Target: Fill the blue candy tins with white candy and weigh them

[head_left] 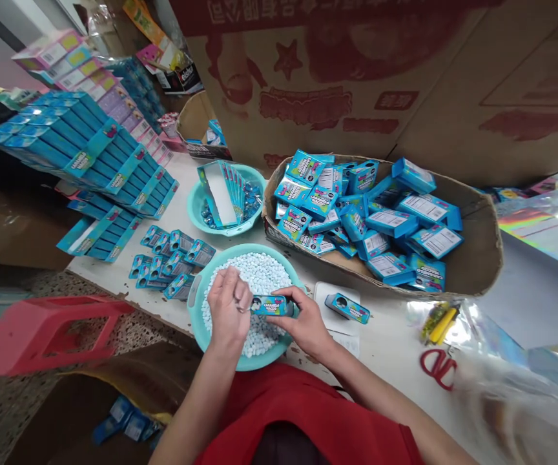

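Observation:
Over a turquoise basin (201, 323) full of small white candies (259, 266), my right hand (305, 323) grips a small blue candy box (273, 305) by its right end, between thumb and fingers. The box lies sideways, its printed face up. My left hand (230, 303) is closed in a fist at the box's left end; whatever its fingers hold is hidden. Right of the basin, another blue candy box rests on a white scale-like plate (325, 290). To the basin's left, several small boxes (175, 258) stand grouped with dark round openings showing.
A cut-down carton (477, 258) behind holds many blue boxes. Another turquoise basin (196, 210) contains folded display cartons and wrapped pieces. Filled display trays (109, 155) are stacked at left. Red scissors (438, 368) and clear plastic lie at right. A red stool (22, 329) stands left.

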Demonstrator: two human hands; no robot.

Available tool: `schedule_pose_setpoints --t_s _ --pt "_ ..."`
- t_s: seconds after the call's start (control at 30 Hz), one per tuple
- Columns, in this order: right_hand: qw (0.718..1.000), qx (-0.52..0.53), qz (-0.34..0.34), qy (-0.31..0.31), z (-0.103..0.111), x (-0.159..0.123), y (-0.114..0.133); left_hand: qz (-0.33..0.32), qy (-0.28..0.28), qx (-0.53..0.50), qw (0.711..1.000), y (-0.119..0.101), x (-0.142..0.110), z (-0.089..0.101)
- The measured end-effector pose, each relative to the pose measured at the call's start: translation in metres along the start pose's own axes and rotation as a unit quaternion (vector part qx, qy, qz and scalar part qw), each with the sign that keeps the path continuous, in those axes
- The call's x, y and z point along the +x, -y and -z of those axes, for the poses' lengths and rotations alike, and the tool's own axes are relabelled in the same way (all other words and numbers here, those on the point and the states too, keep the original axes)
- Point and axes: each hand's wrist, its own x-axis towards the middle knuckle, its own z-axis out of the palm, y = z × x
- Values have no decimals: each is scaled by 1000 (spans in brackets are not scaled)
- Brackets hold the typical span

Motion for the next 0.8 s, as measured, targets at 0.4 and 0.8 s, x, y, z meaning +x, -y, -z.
schedule_pose_setpoints --t_s 0.4,0.8 --pt "904 -53 -38 -422 164 -80 -14 240 -130 20 962 40 32 51" --pt "872 -11 -137 -470 164 -119 -138 171 120 354 911 58 23 32"
